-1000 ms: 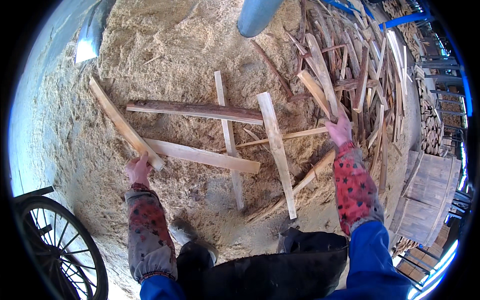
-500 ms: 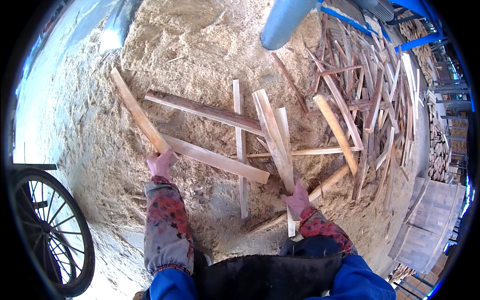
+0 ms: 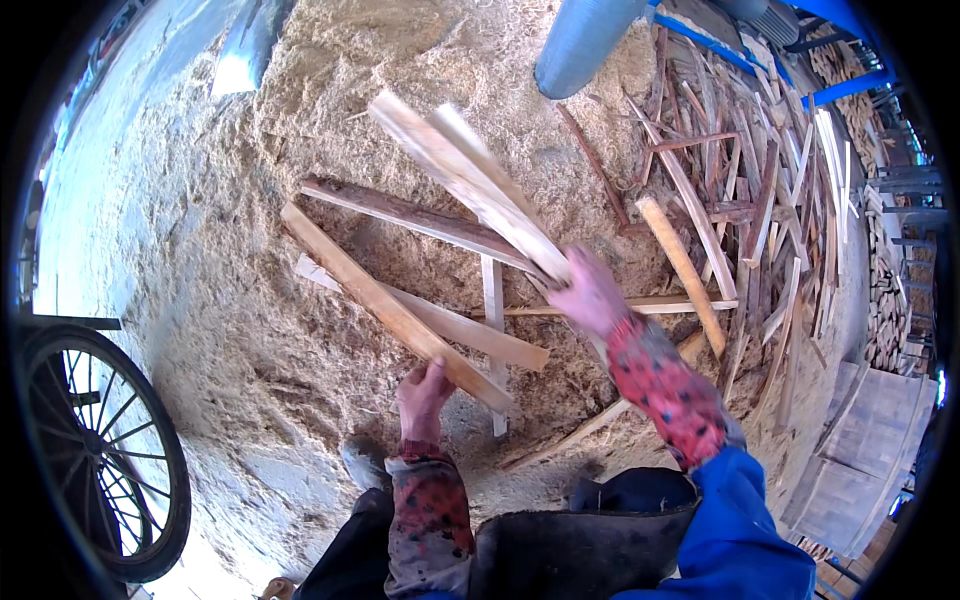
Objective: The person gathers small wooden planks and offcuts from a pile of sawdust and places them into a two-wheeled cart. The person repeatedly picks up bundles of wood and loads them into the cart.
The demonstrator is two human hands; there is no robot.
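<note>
My left hand (image 3: 424, 398) grips a long yellowish wooden slat (image 3: 375, 300) near its closer end. The slat slants across a paler wooden slat (image 3: 470, 331) lying on the sawdust. Farther right, my right hand (image 3: 588, 292) is closed round two pale wooden slats (image 3: 470, 185), smeared by motion, which point away to the far left. They pass over the end of a bark-edged strip (image 3: 400, 217). Beneath lies an upright-running narrow strip (image 3: 493, 290), partly covered by the others.
Sawdust (image 3: 230, 300) covers the ground. A heap of bark-edged offcuts (image 3: 760, 210) lies at right, with a yellow slat (image 3: 680, 270) before it. A spoked wheel (image 3: 95, 450) stands at left, a blue-grey pipe (image 3: 585, 45) at the far side, and boards (image 3: 865, 455) at lower right.
My left hand has moved right and nearer to me, bringing its slat along. My right hand has moved farther out, and its two slats have swung toward the far left.
</note>
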